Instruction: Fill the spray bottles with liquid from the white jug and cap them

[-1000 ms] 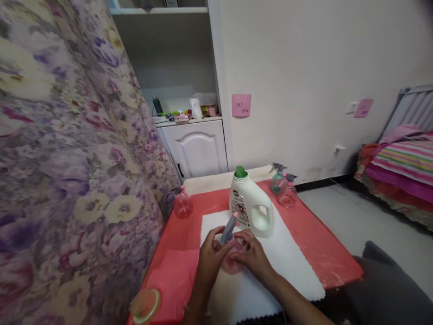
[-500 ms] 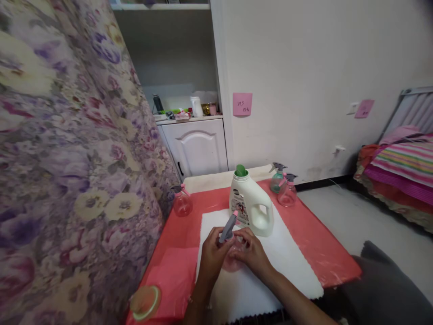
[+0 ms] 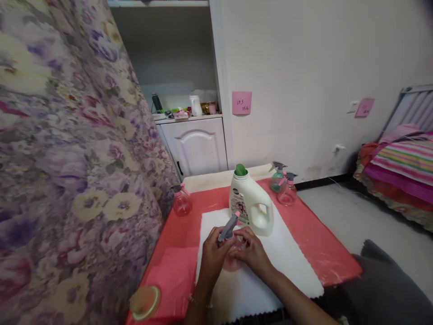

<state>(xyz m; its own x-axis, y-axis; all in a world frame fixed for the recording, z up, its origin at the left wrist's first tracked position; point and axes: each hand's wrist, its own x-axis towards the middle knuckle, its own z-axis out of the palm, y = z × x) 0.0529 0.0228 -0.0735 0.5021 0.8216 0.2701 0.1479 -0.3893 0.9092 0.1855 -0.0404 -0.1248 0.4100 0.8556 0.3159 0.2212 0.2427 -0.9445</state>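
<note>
A red-covered table (image 3: 334,257) carries a white mat (image 3: 291,271) reaching toward its near edge. Near the left edge's close end sits a round tan object (image 3: 145,302). Over the mat, the left hand (image 3: 214,250) is wrapped near the gray spray head (image 3: 228,229) of a pink spray bottle (image 3: 232,264), the right hand (image 3: 252,255) gripping its body. Beyond stands a white jug (image 3: 252,201). A pink bottle (image 3: 182,206) occupies the far left corner; a rose bottle (image 3: 287,197) and a green bottle (image 3: 276,179) the far right.
</note>
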